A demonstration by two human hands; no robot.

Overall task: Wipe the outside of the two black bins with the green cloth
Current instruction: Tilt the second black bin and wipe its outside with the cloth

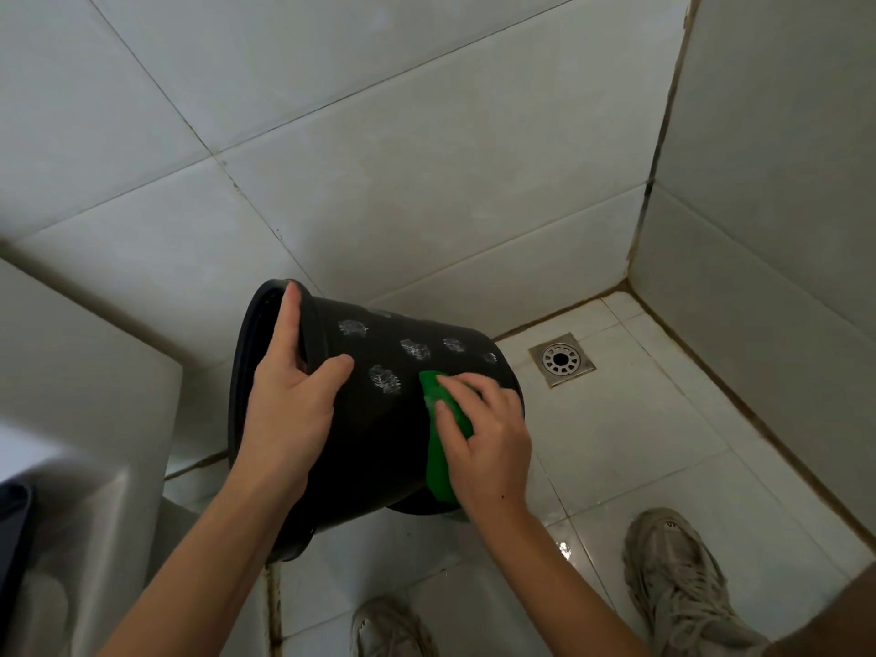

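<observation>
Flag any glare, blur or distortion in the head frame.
Head view: dim, flat light; a small glare spot on the wet white floor tile; wide-angle bending of wall grout lines; soft blur at the lower-left edge; round black plastic bin and green cloth stay sharp.

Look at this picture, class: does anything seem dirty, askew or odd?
Yes. The round black plastic bin, held tilted sideways, has whitish smudges across its outer wall, beside the green cloth that the right hand presses on.

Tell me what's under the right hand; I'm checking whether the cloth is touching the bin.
Under the right hand, the green cloth lies flat against the black bin's outer wall. Green shows beside the fingers and thumb; the part beneath the palm is covered.
</observation>
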